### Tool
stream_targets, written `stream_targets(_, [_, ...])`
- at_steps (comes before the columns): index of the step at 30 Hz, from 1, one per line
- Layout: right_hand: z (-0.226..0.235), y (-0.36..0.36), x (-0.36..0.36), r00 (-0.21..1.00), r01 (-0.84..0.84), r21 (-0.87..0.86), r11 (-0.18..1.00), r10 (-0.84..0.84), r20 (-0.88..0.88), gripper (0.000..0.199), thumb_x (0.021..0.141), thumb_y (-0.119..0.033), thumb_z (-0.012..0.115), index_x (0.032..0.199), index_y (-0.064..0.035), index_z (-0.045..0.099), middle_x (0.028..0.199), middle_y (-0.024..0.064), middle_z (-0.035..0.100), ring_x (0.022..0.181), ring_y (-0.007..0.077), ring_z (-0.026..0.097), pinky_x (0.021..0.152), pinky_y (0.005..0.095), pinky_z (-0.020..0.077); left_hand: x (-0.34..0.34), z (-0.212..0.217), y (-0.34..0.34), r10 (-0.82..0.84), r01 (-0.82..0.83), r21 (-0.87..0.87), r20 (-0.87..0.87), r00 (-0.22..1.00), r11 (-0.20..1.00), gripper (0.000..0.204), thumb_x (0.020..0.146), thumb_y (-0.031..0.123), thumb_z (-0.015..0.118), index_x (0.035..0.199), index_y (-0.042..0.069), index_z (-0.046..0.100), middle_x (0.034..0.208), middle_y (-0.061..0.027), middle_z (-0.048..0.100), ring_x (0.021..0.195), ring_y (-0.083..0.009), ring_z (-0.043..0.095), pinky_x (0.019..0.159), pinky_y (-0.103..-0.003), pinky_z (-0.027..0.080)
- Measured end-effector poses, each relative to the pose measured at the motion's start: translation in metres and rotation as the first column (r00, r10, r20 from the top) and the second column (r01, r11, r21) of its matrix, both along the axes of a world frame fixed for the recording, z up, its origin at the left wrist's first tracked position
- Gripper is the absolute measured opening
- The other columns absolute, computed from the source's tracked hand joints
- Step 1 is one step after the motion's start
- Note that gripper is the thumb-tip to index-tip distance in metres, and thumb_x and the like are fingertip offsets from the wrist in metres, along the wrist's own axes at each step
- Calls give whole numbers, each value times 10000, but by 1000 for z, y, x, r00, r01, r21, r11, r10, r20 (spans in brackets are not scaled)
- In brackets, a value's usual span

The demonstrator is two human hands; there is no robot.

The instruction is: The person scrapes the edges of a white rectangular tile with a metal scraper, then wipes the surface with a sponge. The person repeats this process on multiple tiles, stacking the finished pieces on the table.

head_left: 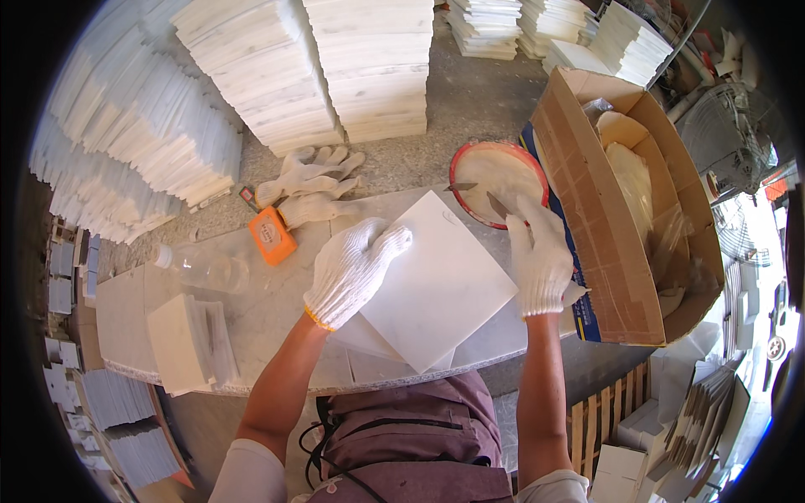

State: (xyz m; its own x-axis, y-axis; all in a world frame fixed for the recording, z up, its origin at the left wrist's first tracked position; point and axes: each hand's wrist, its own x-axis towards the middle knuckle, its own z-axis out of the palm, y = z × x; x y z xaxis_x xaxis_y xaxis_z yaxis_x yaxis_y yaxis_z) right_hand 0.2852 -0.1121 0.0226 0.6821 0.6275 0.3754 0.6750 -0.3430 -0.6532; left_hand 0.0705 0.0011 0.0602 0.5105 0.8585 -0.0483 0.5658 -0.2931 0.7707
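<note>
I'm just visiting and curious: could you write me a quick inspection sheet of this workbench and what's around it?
Surface: pale stone bench, dusty.
Job's things: white square tile lying flat; red-rimmed bowl of white paste; putty knife.
Clutter: spare gloves, orange box, plastic bottle, small tile stack.
Hands: left hand pressing on the tile; right hand holding the knife at the bowl.
Cables: black cord at the waist.
Surroundings: tile stacks, cardboard box, fan.

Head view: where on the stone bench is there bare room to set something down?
Bare bench top lies between the small tile stack and the left hand, below the clear bottle. The back strip is crowded: spare gloves, orange block, red-rimmed bowl. The white tile fills the middle; the right hand and cardboard box close the right end.
</note>
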Motion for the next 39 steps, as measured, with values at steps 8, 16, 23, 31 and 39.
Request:
stream_targets(8, [-38, -122, -36, 957, 254, 162, 954, -223, -187, 278, 863, -85, 694, 1133, -49, 638, 1154, 142, 655, 1046, 277, 632, 929, 394, 491, 1, 3, 0, -1, 0, -71, -16, 1000, 997, 310, 959, 264, 594, 1009, -26, 692, 826, -51, 678, 778, -94, 579, 714, -271, 471])
stream_targets(16, [-56, -125, -31, 860, 455, 39, 889, -428, -276, 477, 863, -191, 724, 1289, -49, 566, 1210, 150, 581, 1057, 229, 603, 957, 382, 472, 5, 3, 3, -99, 103, -133, 37, 994, 986, 317, 969, 258, 585, 979, -38, 698, 840, -36, 691, 782, -96, 585, 715, -270, 480])
stream_targets(23, [-67, -103, -24, 832, 538, 43, 842, -522, -189, 469, 819, -171, 762, 1257, -73, 623, 1097, 149, 614, 921, 221, 644, 841, 365, 525, 23, 7, -10, -294, 294, -10, 10, 956, 956, 363, 941, 332, 585, 955, -10, 706, 712, -108, 642, 639, -132, 552, 609, -303, 450])
stream_targets(31, [-67, -88, -23, 760, 637, 50, 769, -616, -208, 312, 815, -218, 753, 1101, -96, 722, 971, 99, 648, 862, 201, 645, 823, 353, 520, 23, 2, -10, -314, 313, 113, -7, 949, 943, 353, 940, 347, 585, 914, 19, 714, 621, -132, 569, 553, -180, 528, 559, -334, 429])
stream_targets(39, [-56, -104, -21, 837, 460, 156, 874, -368, -406, 324, 885, -263, 704, 1111, -34, 672, 1035, 66, 655, 926, 151, 590, 876, 322, 465, 22, -2, -9, -315, 321, 150, -62, 947, 935, 360, 947, 359, 571, 909, 33, 718, 637, -135, 602, 564, -216, 571, 565, -353, 443])
